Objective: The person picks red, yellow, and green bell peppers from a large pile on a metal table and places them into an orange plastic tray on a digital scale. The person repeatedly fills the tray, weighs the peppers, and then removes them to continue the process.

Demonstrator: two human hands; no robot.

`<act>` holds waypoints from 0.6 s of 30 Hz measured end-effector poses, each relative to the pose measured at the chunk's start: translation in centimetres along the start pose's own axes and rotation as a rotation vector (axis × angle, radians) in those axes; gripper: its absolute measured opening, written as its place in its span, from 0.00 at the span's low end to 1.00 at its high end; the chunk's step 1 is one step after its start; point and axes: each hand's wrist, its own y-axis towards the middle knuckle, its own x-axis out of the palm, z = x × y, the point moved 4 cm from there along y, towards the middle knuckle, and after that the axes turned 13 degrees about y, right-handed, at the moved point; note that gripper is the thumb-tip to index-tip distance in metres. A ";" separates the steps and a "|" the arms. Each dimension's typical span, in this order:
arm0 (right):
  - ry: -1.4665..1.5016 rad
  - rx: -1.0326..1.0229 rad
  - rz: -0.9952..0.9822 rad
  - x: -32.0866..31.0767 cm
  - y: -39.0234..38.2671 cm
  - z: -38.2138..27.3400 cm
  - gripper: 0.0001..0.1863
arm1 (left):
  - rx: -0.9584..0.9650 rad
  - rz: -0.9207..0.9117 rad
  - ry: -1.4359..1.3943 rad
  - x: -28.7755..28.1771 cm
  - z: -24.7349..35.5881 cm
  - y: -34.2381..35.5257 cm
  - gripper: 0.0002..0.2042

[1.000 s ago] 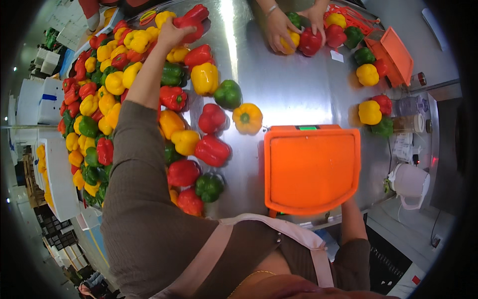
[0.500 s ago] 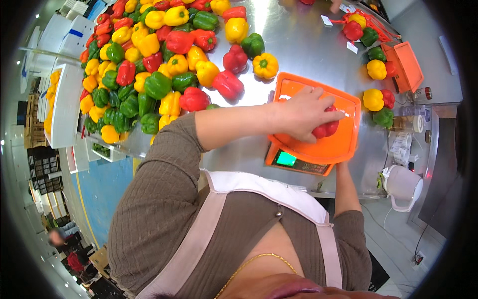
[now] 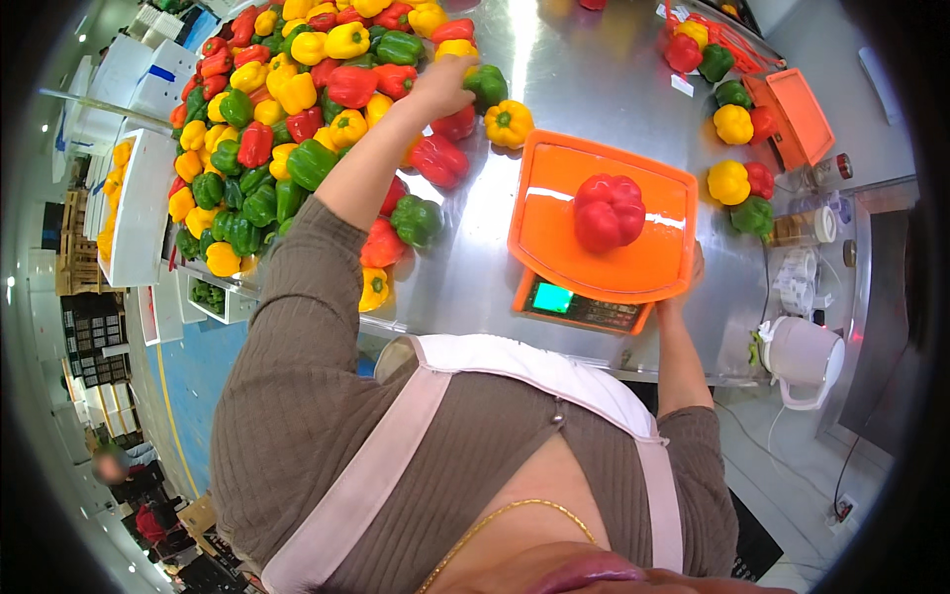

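Note:
On the orange tray of a digital scale sits a single red bell pepper. My left hand has its fingers bent over a yellow bell pepper at the right edge of the pile. A green bell pepper is right beside those fingers, and a red one lies just below the hand. My right hand is at the right side of the scale, under the tray's rim; most of its fingers are hidden there.
A big heap of mixed peppers covers the table's left part. At the right are trios of peppers, red netting, an orange box, tape rolls and a pale jug. White crates stand at the far left.
My left hand has let go of the red pepper on the tray and moved left and away to the pile's edge. My right hand stays by the scale. The whole view has shifted slightly.

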 end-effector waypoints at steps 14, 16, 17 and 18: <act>-0.296 -0.087 -0.012 -0.1 0.4 -1.4 0.26 | 0.029 0.032 0.045 1.7 0.5 6.5 0.14; -0.299 -0.089 -0.031 0.1 -0.2 -1.3 0.24 | 0.014 0.023 0.119 1.3 0.7 5.6 0.18; -0.303 -0.102 -0.030 -0.1 0.3 -1.2 0.24 | 0.078 0.069 0.111 1.4 0.9 5.4 0.21; -0.262 -0.081 -0.024 -0.1 0.5 -0.7 0.23 | 0.143 0.116 0.104 2.1 0.9 4.9 0.25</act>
